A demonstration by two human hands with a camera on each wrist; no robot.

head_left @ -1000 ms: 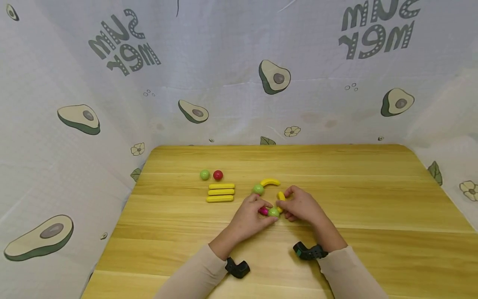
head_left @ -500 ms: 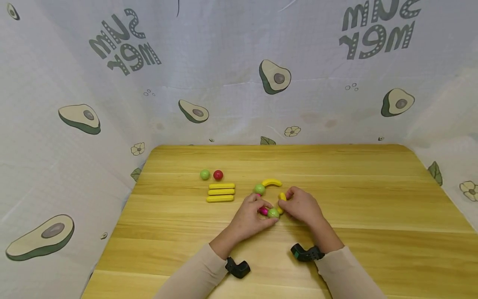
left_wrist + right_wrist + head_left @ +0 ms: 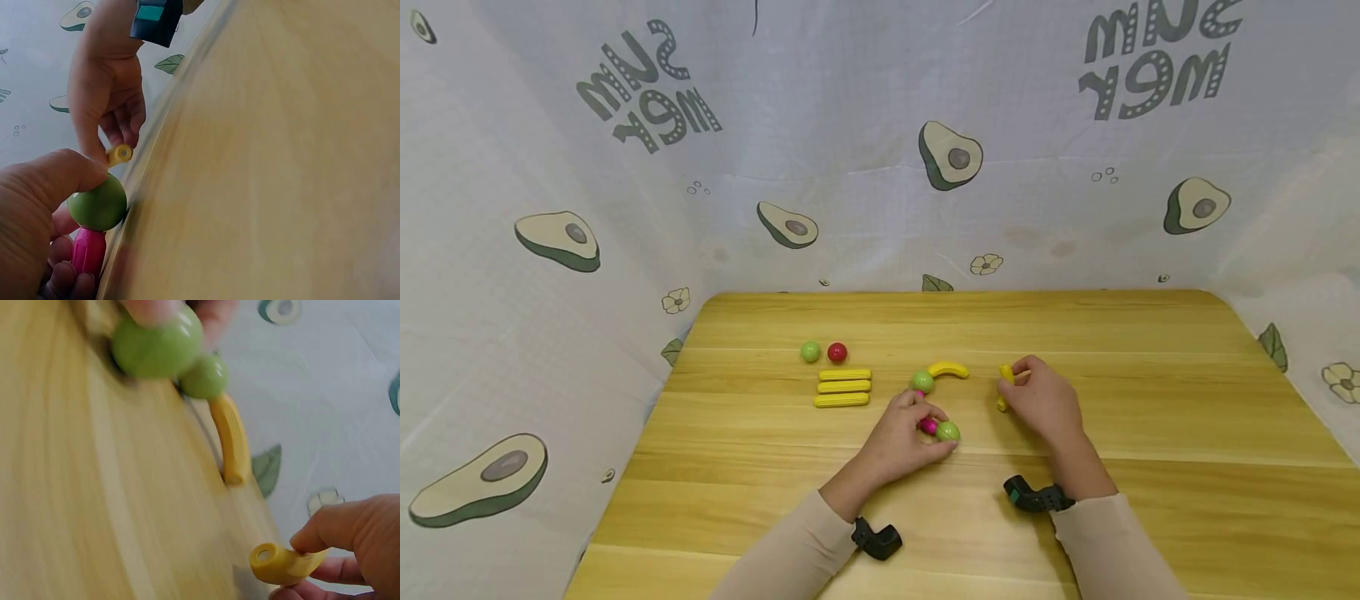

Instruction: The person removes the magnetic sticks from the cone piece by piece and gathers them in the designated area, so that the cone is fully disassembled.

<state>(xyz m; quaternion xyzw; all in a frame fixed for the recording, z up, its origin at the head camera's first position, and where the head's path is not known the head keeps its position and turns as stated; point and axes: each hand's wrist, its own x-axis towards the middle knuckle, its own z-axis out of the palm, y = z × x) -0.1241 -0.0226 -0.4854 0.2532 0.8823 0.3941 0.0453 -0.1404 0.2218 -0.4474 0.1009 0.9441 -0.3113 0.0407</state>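
My left hand (image 3: 904, 433) grips a green ball (image 3: 98, 202) and the faceted magenta rod (image 3: 89, 251) joined to it; the thumb lies on the ball and other fingers curl by the rod. To its right, my right hand (image 3: 1047, 402) pinches a curved yellow rod (image 3: 284, 565) with a round metal disc in its end. This rod stands apart from the green ball. Beyond the left hand, a second green ball (image 3: 922, 382) touches another curved yellow rod (image 3: 949, 369). A bit of magenta shows below that ball, mostly hidden by the left fingers.
Three straight yellow rods (image 3: 842, 387) lie side by side left of the hands. Behind them are a loose green ball (image 3: 810, 352) and a red ball (image 3: 837, 353). A patterned cloth (image 3: 850, 150) hangs behind the wooden table (image 3: 1150, 367).
My right hand has moved right with the curved yellow rod, away from the green ball in my left hand. The left hand has stayed almost still.
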